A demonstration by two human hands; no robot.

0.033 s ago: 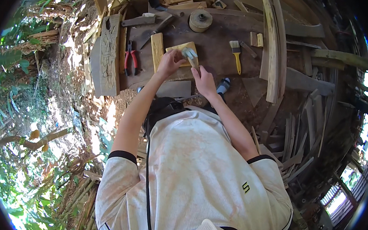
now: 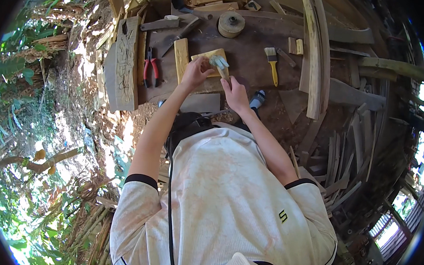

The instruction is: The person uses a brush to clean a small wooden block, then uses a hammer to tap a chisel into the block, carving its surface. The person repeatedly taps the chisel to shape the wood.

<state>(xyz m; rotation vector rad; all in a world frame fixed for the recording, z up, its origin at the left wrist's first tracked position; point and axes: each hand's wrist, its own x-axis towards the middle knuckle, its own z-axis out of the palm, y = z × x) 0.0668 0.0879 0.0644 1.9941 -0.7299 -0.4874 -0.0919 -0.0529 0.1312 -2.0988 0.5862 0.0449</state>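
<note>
the right hand (image 2: 234, 95) has its fingers closed around the lower end of the slim wooden handle of a hammer-like tool with a pale blue-white head (image 2: 219, 61) — the head lies over a flat yellowish rectangular wooden block (image 2: 217, 52) near the middle of the brown work surface (image 2: 248, 52). the left hand (image 2: 197, 73) is at the near left part of that block, its fingers bent toward the tool's head; whether they pinch anything cannot be told, as the fingertips are too small and blurred.

just left of the block lies a narrow yellowish wooden bar (image 2: 180, 57), and further left a pair of red-handled pliers (image 2: 151, 69) with the jaws pointing away from the person. beyond the block stands a round beige drum-shaped object with a dark knob on top (image 2: 229, 25). to the right — well apart from the hands — lies a flat paintbrush with a yellow handle and pale bristles (image 2: 272, 66), handle toward the person. a carved greyish wooden board (image 2: 127, 61) lies at the far left, beyond the pliers.
</note>
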